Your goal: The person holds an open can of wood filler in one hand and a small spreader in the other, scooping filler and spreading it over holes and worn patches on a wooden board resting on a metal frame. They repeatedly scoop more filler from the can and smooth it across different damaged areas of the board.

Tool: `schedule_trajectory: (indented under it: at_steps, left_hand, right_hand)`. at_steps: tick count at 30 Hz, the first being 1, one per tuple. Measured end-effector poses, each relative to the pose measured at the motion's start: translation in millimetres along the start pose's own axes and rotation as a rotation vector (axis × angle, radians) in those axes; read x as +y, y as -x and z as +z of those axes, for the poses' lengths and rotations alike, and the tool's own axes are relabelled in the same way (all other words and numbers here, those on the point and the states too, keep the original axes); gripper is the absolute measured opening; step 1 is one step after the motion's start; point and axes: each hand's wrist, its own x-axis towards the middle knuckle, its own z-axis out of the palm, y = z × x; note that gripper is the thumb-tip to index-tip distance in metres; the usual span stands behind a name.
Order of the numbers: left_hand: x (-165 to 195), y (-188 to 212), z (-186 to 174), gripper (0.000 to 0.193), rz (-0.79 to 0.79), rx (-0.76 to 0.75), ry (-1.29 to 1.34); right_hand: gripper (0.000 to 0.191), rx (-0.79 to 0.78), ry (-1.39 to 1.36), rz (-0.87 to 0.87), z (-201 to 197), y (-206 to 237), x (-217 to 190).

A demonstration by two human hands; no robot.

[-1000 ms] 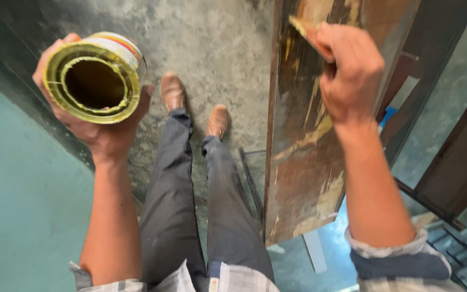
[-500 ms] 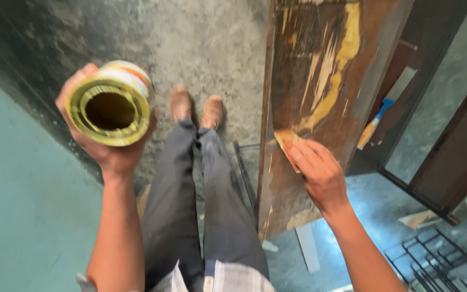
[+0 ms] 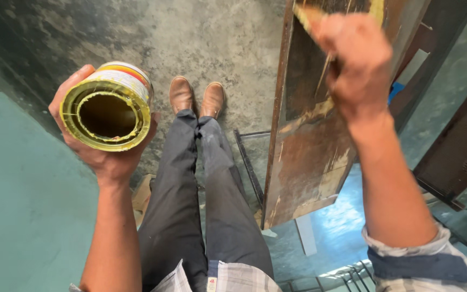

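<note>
Seen from above, over dark trousers and brown shoes on a mottled concrete floor: an open tin cupped from beneath in the left hand, fingers wrapped tight round its wall, mouth tipped toward the camera. Rim and inner lip caked with yellow paste; interior dark, level of the contents impossible to tell. Likely rigid and light to middling in weight, slick where the yellow has run, best gripped round the wall as here, well clear of the sticky rim. To the right, a worn brown wooden board standing on end, streaked with yellow. Right hand raised against its upper face, closed on a flat scraper, only the yellow-smeared tip showing past the knuckles, the rest hidden and motion-blurred. Scraper probably thin, stiff and light, pinched at its rear. Tin and board well apart, legs between them. Teal wall at left, dark metal frames at lower right.
</note>
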Motion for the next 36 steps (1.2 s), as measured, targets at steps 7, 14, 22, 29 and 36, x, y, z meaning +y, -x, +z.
schedule_trajectory:
  at_steps: [7, 14, 22, 29, 36]
  left_hand:
    - [-3.6, 10.1, -10.7, 0.086, -0.071, 0.022, 0.112]
    - [-11.2, 18.1, -19.7, 0.085, -0.028, 0.002, -0.006]
    - [-16.1, 24.8, -23.9, 0.088, -0.085, -0.012, 0.108]
    - [-17.2, 16.7, -18.0, 0.085, -0.014, -0.005, -0.009]
    - [-30.6, 20.1, -18.4, 0.086, 0.006, -0.017, 0.036]
  right_hand:
    - [0.028, -0.118, -0.049, 0.097, -3.8, 89.6, -62.9]
    - [0.045, -0.061, -0.088, 0.217, -19.7, 72.0, -41.5]
    - [0.022, 0.027, -0.045, 0.219, 32.4, 141.0, -73.9]
    - [0.038, -0.256, -0.141, 0.355, 13.3, 236.6, -105.0]
    - [0.037, -0.517, -0.385, 0.130, 19.0, 119.2, 14.4]
